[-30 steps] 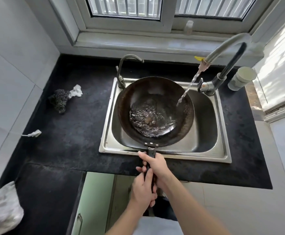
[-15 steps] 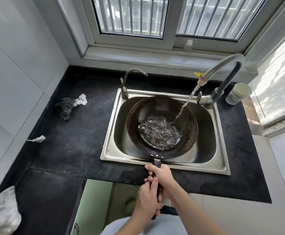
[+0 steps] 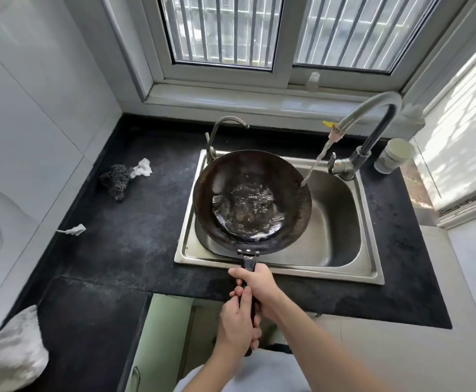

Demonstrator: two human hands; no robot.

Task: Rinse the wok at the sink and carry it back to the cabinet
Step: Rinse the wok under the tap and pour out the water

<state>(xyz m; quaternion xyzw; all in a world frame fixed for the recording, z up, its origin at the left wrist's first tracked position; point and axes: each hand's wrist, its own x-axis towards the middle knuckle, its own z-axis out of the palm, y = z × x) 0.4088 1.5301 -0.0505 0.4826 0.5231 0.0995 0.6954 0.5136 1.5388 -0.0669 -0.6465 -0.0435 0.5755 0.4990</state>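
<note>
The dark wok [image 3: 252, 176] hangs over the left part of the steel sink [image 3: 341, 267], with water sloshing in its bottom. Both hands hold its black handle at the sink's front edge. My right hand [image 3: 256, 287] grips nearest the wok. My left hand [image 3: 238, 325] grips just behind it. The tall faucet [image 3: 372, 120] at the back right runs, and its stream falls past the wok's right rim.
A small second tap [image 3: 217, 137] stands at the sink's back left. On the black counter [image 3: 135, 244] lie a steel scourer [image 3: 116, 181] with a white scrap. A white jar [image 3: 392, 155] stands at the right. A green cabinet door [image 3: 157, 343] is below.
The wok has shifted left and lifted a little, so the stream now falls at its right rim instead of into its middle. Both hands kept their grip.
</note>
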